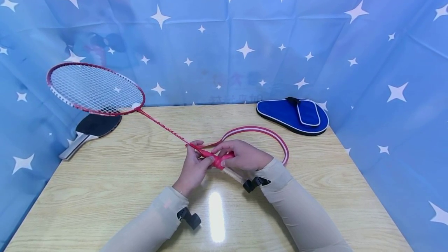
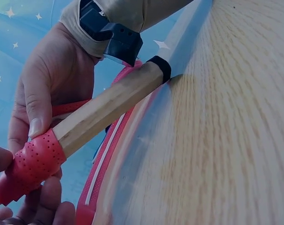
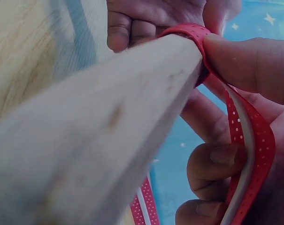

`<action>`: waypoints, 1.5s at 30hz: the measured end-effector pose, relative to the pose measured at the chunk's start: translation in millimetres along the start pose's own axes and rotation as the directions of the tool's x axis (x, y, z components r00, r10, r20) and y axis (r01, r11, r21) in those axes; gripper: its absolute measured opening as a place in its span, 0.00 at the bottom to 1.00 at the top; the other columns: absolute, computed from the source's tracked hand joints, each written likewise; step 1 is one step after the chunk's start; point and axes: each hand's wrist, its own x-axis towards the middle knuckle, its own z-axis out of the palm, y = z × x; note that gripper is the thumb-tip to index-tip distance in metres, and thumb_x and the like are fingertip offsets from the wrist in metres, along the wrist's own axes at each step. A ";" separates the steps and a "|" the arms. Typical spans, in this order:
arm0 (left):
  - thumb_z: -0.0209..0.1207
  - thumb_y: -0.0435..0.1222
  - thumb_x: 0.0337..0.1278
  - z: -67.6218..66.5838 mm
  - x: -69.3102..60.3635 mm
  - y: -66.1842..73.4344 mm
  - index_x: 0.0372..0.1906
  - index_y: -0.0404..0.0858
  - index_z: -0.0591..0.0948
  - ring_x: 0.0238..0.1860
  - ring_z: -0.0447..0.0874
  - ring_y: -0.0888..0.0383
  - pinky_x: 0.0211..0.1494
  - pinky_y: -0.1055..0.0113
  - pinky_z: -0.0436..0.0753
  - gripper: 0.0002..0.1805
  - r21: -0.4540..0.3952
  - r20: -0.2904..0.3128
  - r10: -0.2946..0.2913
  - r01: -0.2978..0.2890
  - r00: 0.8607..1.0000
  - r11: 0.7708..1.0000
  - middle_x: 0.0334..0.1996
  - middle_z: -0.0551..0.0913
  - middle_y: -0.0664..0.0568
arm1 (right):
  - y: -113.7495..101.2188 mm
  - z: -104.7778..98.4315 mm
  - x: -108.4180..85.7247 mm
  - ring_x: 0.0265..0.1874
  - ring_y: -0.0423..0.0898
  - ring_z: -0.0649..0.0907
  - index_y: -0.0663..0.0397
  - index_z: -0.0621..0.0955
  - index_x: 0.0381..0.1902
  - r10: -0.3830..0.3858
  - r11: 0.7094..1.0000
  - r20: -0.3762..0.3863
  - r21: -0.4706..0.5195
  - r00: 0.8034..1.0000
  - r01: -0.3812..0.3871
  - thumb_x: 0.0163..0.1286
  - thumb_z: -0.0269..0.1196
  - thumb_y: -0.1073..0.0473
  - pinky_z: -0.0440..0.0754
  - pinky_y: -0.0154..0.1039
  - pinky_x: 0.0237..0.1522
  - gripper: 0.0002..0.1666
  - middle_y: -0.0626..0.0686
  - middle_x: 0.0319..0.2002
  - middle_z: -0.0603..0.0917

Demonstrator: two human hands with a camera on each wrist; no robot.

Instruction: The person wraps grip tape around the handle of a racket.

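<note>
1. Nearest the person, the handle (image 1: 232, 174) shows bare wood below its red wraps.
2. Just beyond, the left hand (image 1: 193, 168) holds the racket (image 1: 164, 126) around the wrapped part; the right hand (image 1: 246, 155) pinches the tape (image 1: 285, 145), fingers curled round its loose strip.
3. Wound on the handle's top, the tape loops out over the table (image 1: 105, 189). Should that pinch slacken, the turns could loosen; a twisted tail could leave a ridge.
4. Farther left, the racket's head overlaps a bat (image 1: 96, 125) in view; a weak left hold could let its overhang tip.
5. Far right lies a case (image 1: 283, 114).
</note>
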 end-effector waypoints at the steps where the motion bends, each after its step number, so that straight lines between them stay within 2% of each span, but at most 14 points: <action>1: 0.60 0.27 0.67 -0.1 0.0 -0.4 0.70 0.36 0.57 0.40 0.88 0.54 0.46 0.68 0.88 0.33 -0.005 0.004 0.003 -0.003 1.000 1.000 0.50 0.80 0.35 | -0.2 -0.1 0.2 0.43 0.43 0.86 0.43 0.84 0.63 0.005 1.000 -0.006 -0.008 1.000 -0.005 0.69 0.72 0.63 0.86 0.40 0.47 0.25 0.42 0.43 0.90; 7: 0.61 0.27 0.70 -0.2 -0.4 -0.8 0.71 0.35 0.55 0.44 0.89 0.52 0.48 0.67 0.90 0.34 -0.043 0.016 0.009 -0.008 1.000 0.999 0.53 0.77 0.32 | -1.0 -0.4 0.8 0.44 0.44 0.86 0.38 0.85 0.60 0.043 0.999 -0.036 -0.031 0.998 -0.044 0.67 0.75 0.60 0.87 0.42 0.49 0.24 0.41 0.44 0.88; 13: 0.60 0.24 0.69 -0.2 -0.2 -0.4 0.70 0.33 0.55 0.46 0.89 0.49 0.48 0.67 0.89 0.33 -0.037 -0.009 0.020 -0.021 1.000 0.999 0.53 0.78 0.31 | -0.1 -0.3 1.3 0.42 0.46 0.84 0.36 0.85 0.59 0.048 0.998 -0.042 -0.033 0.998 -0.049 0.69 0.73 0.62 0.86 0.41 0.45 0.23 0.41 0.46 0.88; 18: 0.58 0.22 0.68 0.0 0.7 -0.4 0.70 0.30 0.54 0.46 0.88 0.50 0.48 0.68 0.89 0.33 -0.059 -0.019 0.019 -0.020 1.000 0.998 0.53 0.79 0.31 | -0.8 -0.5 0.3 0.43 0.47 0.83 0.36 0.85 0.59 0.069 0.997 -0.052 -0.041 0.996 -0.072 0.69 0.72 0.63 0.86 0.41 0.45 0.24 0.41 0.47 0.88; 28: 0.57 0.21 0.66 0.6 1.4 -1.6 0.70 0.30 0.54 0.44 0.87 0.54 0.49 0.70 0.87 0.33 -0.068 -0.025 0.023 -0.025 0.999 0.997 0.50 0.79 0.34 | 3.0 -1.3 0.5 0.41 0.45 0.85 0.41 0.84 0.62 0.010 1.000 -0.020 -0.025 1.000 -0.010 0.71 0.71 0.62 0.86 0.42 0.47 0.23 0.40 0.43 0.89; 33: 0.56 0.21 0.64 0.6 1.5 -2.3 0.69 0.30 0.55 0.45 0.87 0.54 0.50 0.70 0.87 0.33 -0.072 -0.026 0.032 -0.034 0.999 0.997 0.51 0.79 0.34 | 2.8 -1.2 0.7 0.40 0.45 0.85 0.41 0.84 0.62 0.017 1.000 -0.018 -0.010 1.000 -0.017 0.70 0.71 0.62 0.86 0.41 0.46 0.24 0.41 0.42 0.90; 36: 0.59 0.23 0.66 0.7 0.9 -1.4 0.69 0.33 0.55 0.46 0.87 0.53 0.50 0.71 0.86 0.34 -0.057 -0.024 0.034 -0.035 0.999 0.998 0.51 0.79 0.34 | 1.1 -1.1 0.5 0.42 0.45 0.86 0.40 0.85 0.61 0.036 0.999 -0.030 -0.002 0.999 -0.037 0.69 0.73 0.62 0.87 0.41 0.47 0.24 0.41 0.43 0.89; 40: 0.64 0.28 0.68 0.6 -0.7 0.2 0.70 0.36 0.56 0.47 0.86 0.53 0.50 0.73 0.85 0.36 0.012 -0.032 0.037 -0.036 0.999 0.999 0.51 0.81 0.36 | -1.1 -1.4 0.3 0.44 0.45 0.86 0.39 0.85 0.60 0.049 0.999 -0.039 -0.005 0.998 -0.049 0.68 0.74 0.61 0.86 0.42 0.49 0.24 0.41 0.44 0.89; 45: 0.63 0.28 0.69 0.3 -1.4 1.4 0.70 0.34 0.56 0.49 0.86 0.51 0.51 0.74 0.84 0.35 0.044 -0.034 0.034 -0.032 0.999 0.998 0.52 0.81 0.35 | -0.6 -1.2 0.1 0.43 0.45 0.85 0.39 0.85 0.61 0.032 0.999 -0.032 -0.006 0.999 -0.032 0.69 0.73 0.61 0.86 0.41 0.47 0.23 0.41 0.44 0.89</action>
